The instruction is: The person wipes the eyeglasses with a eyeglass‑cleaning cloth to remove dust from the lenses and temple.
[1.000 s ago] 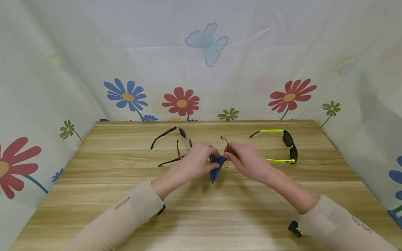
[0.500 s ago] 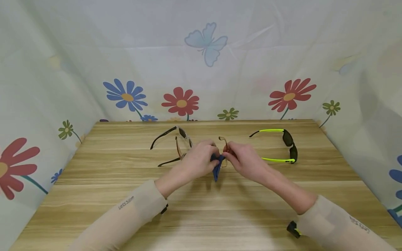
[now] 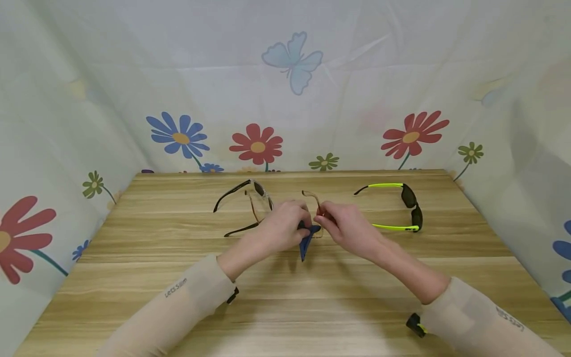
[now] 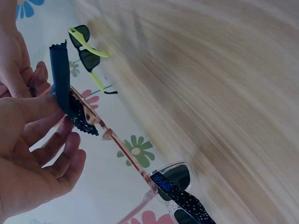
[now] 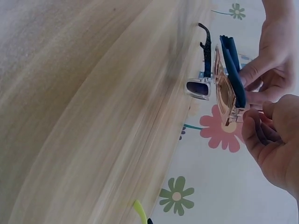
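Note:
Over the middle of the table, my left hand (image 3: 285,225) pinches a folded blue lens cloth (image 3: 307,243) with zigzag edges against a lens of the eyeglasses (image 5: 225,95). These have a thin, gold-pink frame, and their temples (image 4: 131,154) are unfolded. My right hand (image 3: 352,225) grips one temple near its hinge, close to the cloth. In the head view most of the frame is hidden behind the hands; the other temple sticks out past the left hand. The right wrist view shows the cloth lying along one face of the lenses.
Sunglasses with a clear front and dark temples (image 3: 234,193) lie on the wooden table (image 3: 339,317), just beyond the left hand. Neon-yellow sunglasses (image 3: 410,198) with dark lenses lie to the right. A flower-printed curtain (image 3: 214,79) stands behind.
The eyeglasses have tilted, their temple tips swinging left and slightly away. The cloth has shifted a little under the left fingers. Both hands keep their hold, and the sunglasses have not moved.

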A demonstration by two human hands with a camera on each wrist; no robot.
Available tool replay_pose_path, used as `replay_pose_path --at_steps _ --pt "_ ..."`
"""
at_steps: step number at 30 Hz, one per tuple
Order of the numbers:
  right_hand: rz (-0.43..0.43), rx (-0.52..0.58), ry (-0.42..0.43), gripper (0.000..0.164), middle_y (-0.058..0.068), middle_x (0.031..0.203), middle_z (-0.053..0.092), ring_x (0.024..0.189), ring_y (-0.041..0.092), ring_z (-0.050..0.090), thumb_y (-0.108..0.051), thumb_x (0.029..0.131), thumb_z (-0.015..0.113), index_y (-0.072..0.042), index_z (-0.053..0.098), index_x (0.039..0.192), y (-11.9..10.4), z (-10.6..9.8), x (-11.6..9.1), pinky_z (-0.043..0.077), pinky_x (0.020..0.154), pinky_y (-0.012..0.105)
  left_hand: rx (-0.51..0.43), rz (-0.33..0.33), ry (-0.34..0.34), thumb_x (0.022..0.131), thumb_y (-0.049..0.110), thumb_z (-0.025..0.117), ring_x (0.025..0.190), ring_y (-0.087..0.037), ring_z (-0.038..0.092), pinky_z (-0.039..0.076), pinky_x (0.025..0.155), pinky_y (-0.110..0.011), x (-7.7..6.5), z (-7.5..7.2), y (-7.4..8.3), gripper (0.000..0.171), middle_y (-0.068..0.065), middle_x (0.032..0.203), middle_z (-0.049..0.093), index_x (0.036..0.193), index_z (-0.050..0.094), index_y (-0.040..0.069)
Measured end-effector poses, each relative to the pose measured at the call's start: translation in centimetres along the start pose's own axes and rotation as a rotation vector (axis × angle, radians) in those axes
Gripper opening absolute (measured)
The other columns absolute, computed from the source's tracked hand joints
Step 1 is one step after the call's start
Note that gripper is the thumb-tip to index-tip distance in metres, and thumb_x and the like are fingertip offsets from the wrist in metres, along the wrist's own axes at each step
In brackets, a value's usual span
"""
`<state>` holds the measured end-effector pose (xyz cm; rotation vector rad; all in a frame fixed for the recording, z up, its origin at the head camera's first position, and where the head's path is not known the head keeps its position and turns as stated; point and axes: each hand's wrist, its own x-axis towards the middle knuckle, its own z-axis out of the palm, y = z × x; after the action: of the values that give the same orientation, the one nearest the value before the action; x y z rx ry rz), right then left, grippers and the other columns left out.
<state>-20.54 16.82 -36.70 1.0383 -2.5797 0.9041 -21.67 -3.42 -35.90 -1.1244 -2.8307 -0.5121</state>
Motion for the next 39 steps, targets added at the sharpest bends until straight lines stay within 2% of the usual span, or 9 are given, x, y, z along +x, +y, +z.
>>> replay_pose_path --at_steps 6,13,15,19,24,28,32,39 --pt "0.010 -0.009 0.019 0.009 -0.004 0.073 0.059 0.057 0.006 0.046 -0.005 0.100 0.066 -0.006 0.063 0.092 -0.14 0.00 0.07 0.042 0.051 0.026 -0.071 -0.023 0.003 0.093 0.013 0.079 0.085 -0.015 0.064 0.052 0.074 -0.028 0.13 -0.09 -0.10 0.004 0.001 0.090 0.066 0.089 0.077 0.011" --pt "0.013 -0.013 0.016 0.010 -0.004 0.073 0.058 0.057 0.007 0.047 -0.007 0.100 0.067 -0.008 0.063 0.091 -0.40 0.27 0.19 0.043 0.052 0.026 0.086 -0.075 -0.004 0.093 0.018 0.078 0.079 -0.013 0.062 0.052 0.075 -0.034 0.13 -0.44 0.04 0.011 0.004 0.085 0.064 0.083 0.075 0.015" --pt "0.011 -0.016 0.014 0.010 -0.005 0.073 0.058 0.058 0.007 0.047 -0.008 0.100 0.068 -0.008 0.063 0.091 -0.46 0.37 0.22 0.043 0.052 0.026 0.099 -0.084 -0.010 0.093 0.018 0.077 0.077 -0.013 0.061 0.051 0.074 -0.033 0.15 -0.53 0.08 0.013 0.004 0.083 0.064 0.081 0.074 0.015" --pt "0.013 -0.019 0.009 0.010 -0.006 0.073 0.056 0.058 0.007 0.047 -0.009 0.101 0.067 -0.008 0.063 0.092 -0.63 0.45 0.24 0.043 0.052 0.027 0.060 -0.098 -0.013 0.094 0.019 0.077 0.075 -0.011 0.060 0.050 0.070 -0.029 0.19 -0.63 0.01 0.014 0.004 0.083 0.064 0.080 0.074 0.015" --pt "0.001 -0.014 0.011 0.011 -0.006 0.073 0.054 0.058 0.007 0.045 -0.009 0.101 0.066 -0.009 0.062 0.091 -0.72 0.47 0.27 0.042 0.053 0.027 -0.024 -0.101 -0.004 0.094 0.021 0.078 0.076 -0.010 0.062 0.050 0.068 -0.027 0.33 -0.70 0.02 0.009 0.005 0.085 0.066 0.088 0.077 0.015" --pt "-0.011 -0.014 0.020 0.011 -0.006 0.074 0.056 0.058 0.007 0.045 -0.009 0.101 0.067 -0.009 0.062 0.091 -0.83 0.46 0.32 0.042 0.052 0.027 -0.014 -0.107 -0.004 0.094 0.022 0.077 0.074 -0.010 0.061 0.050 0.067 -0.027 0.45 -0.75 0.10 0.010 0.005 0.083 0.065 0.087 0.076 0.015" --pt "0.011 0.002 0.012 0.010 -0.005 0.074 0.056 0.058 0.007 0.045 -0.009 0.101 0.066 -0.008 0.063 0.092 -0.82 0.43 0.31 0.042 0.052 0.026 0.001 -0.126 -0.022 0.094 0.021 0.078 0.076 -0.012 0.060 0.049 0.067 -0.028 0.39 -0.84 -0.06 0.014 0.004 0.085 0.064 0.083 0.075 0.014" --pt "0.044 0.018 0.014 0.010 -0.006 0.072 0.056 0.057 0.008 0.045 -0.009 0.102 0.065 -0.007 0.063 0.093 -0.60 0.07 0.43 0.040 0.051 0.026 -0.057 -0.131 -0.049 0.099 0.017 0.071 0.070 -0.013 0.058 0.047 0.060 -0.026 0.12 -0.88 -0.32 0.013 0.003 0.081 0.062 0.089 0.064 0.012"
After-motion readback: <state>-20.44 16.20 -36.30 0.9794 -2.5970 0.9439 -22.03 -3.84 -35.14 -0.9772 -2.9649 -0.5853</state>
